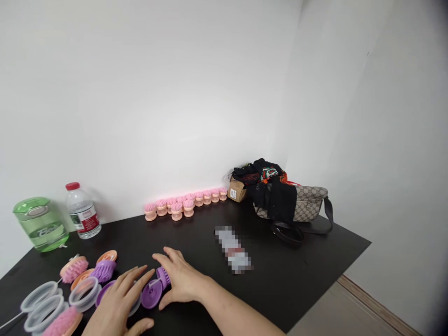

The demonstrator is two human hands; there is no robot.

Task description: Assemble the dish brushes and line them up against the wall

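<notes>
My left hand (121, 301) hovers over or rests on a clear plastic ring (135, 306) and a purple round part (101, 294), both partly hidden by it; its fingers are spread and the thumb stands apart. With fingers stretched out, my right hand (182, 280) is beside a purple bristle head (163, 277) and a purple disc-shaped base (151, 295) with a pale stem. Whether it touches the bristle head cannot be made out. Further left lie a second purple bristle head (103, 270), a pink bristle head (74, 269) and more clear rings (85, 294).
Pink bristle brushes (177, 211) stand grouped along the wall. A green-lidded container (42, 226) and a red-capped bottle (84, 214) are at the back left. A blurred-out object (234, 249), a cardboard box (237, 190) and a patterned bag (308, 204) occupy the black table's (280, 280) right side.
</notes>
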